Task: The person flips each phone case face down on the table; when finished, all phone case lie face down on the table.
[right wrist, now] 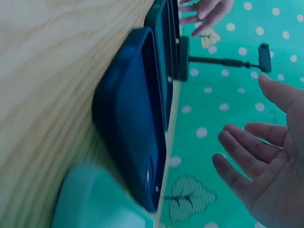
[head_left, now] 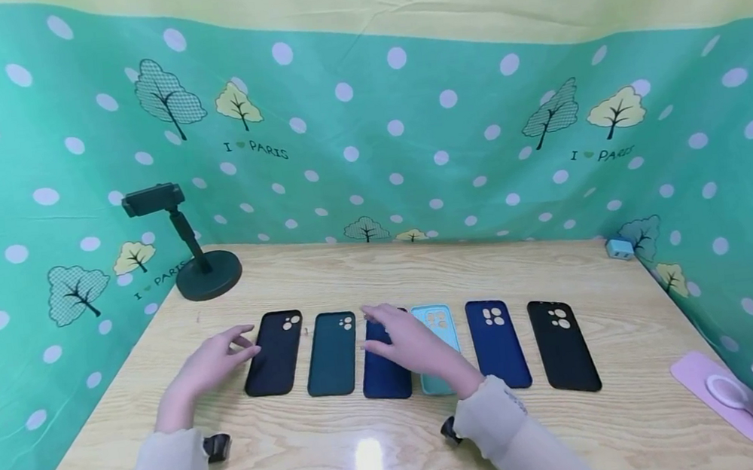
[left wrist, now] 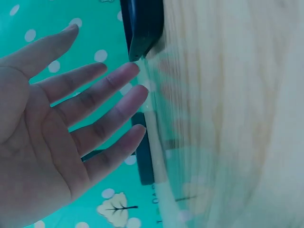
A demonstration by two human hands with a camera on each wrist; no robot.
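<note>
Several phone cases lie in a row on the wooden table. My left hand (head_left: 215,362) is beside the leftmost dark case (head_left: 271,362), its fingers spread and holding nothing in the left wrist view. Over a dark blue case (head_left: 388,381) hovers my right hand (head_left: 410,338), fingers loosely bent and apart from the case in the right wrist view. A dark green case (head_left: 331,357) lies between the two hands. My right hand and forearm partly cover the dark blue case and a light blue one (head_left: 445,323). Farther right are a navy case (head_left: 501,348) and a black case (head_left: 568,353).
At the back left stands a black phone stand (head_left: 206,274). A pink folding stand (head_left: 725,390) sits at the right edge, and a small light blue block (head_left: 619,248) lies at the back right corner. A patterned green cloth (head_left: 371,175) hangs around the table.
</note>
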